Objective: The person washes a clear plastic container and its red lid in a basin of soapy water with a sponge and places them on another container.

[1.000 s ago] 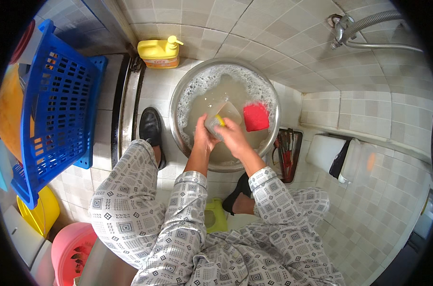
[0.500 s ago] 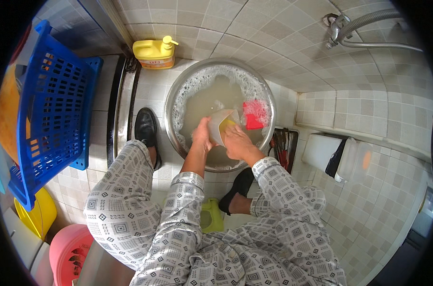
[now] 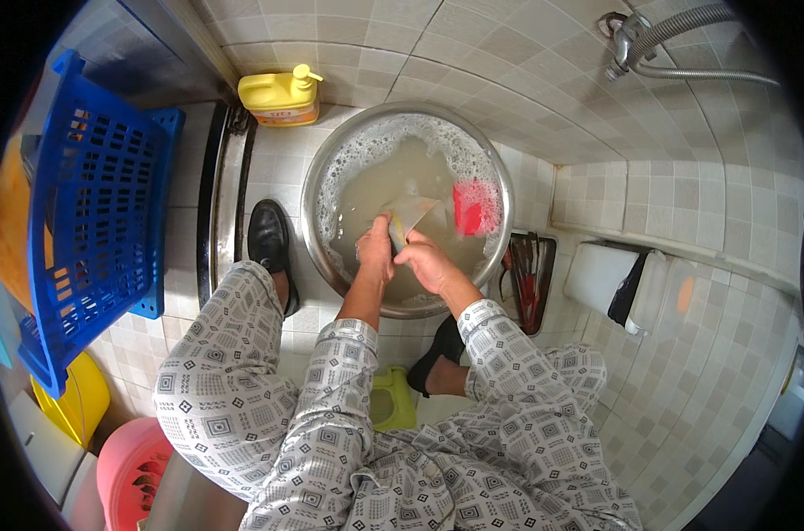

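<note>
A large metal basin (image 3: 313,168) on the floor holds cloudy water with white foam round its edge. Over the water, both my hands are closed on a pale, thin-walled container (image 3: 413,211) that is tilted. My left hand (image 3: 375,250) grips its left side, fingers partly hidden. My right hand (image 3: 426,263) holds its near right side, thumb toward the left hand. A faint yellow tint shows on the container; what causes it cannot be made out. A red rectangular object (image 3: 469,212), partly covered in suds, floats by the basin's right side.
A yellow pump jug (image 3: 280,99) stands against the wall, left of the basin. A blue slotted basket (image 3: 96,203) is at far left. Right of the basin lies a dark tray (image 3: 544,292) with utensils. My black shoes (image 3: 271,237) flank the basin's near side. A hose hangs upper right.
The container has turned and tipped, so its opening and the yellow patch inside no longer face up. My right hand has come out of the opening to its near side.
</note>
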Motion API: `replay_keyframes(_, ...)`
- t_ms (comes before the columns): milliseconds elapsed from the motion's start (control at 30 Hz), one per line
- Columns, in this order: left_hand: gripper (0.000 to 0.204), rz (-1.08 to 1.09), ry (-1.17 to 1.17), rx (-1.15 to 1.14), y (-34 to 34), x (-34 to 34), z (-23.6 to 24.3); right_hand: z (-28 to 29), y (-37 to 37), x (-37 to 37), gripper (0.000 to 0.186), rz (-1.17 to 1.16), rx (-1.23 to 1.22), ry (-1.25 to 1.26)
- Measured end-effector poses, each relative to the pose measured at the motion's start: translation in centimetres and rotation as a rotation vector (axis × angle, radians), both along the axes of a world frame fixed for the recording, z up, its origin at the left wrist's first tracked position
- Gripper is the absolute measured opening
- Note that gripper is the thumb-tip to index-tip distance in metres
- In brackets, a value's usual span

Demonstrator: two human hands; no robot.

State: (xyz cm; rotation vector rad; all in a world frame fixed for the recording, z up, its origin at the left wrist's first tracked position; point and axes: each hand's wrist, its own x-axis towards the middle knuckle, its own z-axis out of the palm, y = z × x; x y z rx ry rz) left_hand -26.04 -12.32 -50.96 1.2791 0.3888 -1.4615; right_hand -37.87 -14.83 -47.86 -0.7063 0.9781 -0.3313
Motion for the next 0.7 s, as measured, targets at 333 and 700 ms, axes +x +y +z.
replay_keyframes(333, 0.067, -0.057, 0.182, 0.016, 0.0, -0.1, -0.3, 0.3, -1.4, -1.4, 0.051, 0.975, -0.69, 0.605)
replay_keyframes(700, 0.065, 0.037, 0.27, -0.067, 1.1, -0.3, -3.7, 1.0, -0.6, 0.2, 0.043, -0.2, 0.072, -0.132)
